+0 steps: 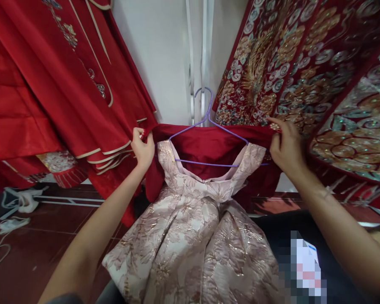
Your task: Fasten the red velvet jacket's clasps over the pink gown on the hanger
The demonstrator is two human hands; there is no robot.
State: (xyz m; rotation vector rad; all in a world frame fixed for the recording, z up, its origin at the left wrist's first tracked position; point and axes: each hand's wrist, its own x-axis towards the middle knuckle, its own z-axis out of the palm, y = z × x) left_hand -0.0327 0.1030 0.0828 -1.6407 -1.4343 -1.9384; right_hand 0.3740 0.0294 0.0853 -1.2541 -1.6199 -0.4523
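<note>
A pink brocade dress point(193, 228) with gold flower patterns hangs on a purple wire hanger point(209, 122) in front of me. Behind it on the same hanger lies a dark red garment point(209, 145). My left hand point(142, 147) is closed on the red garment's left shoulder edge. My right hand point(286, 145) is closed on its right shoulder edge, beside the dress's sleeve. The hanger's hook point(204, 95) rises toward a white vertical rail point(198, 59).
Red robes with cream trim point(60, 80) hang at the left. A heavily embroidered red and gold garment point(310, 71) hangs at the right. White cables point(12, 211) lie on the dark red tiled floor point(44, 245). A white wall is behind.
</note>
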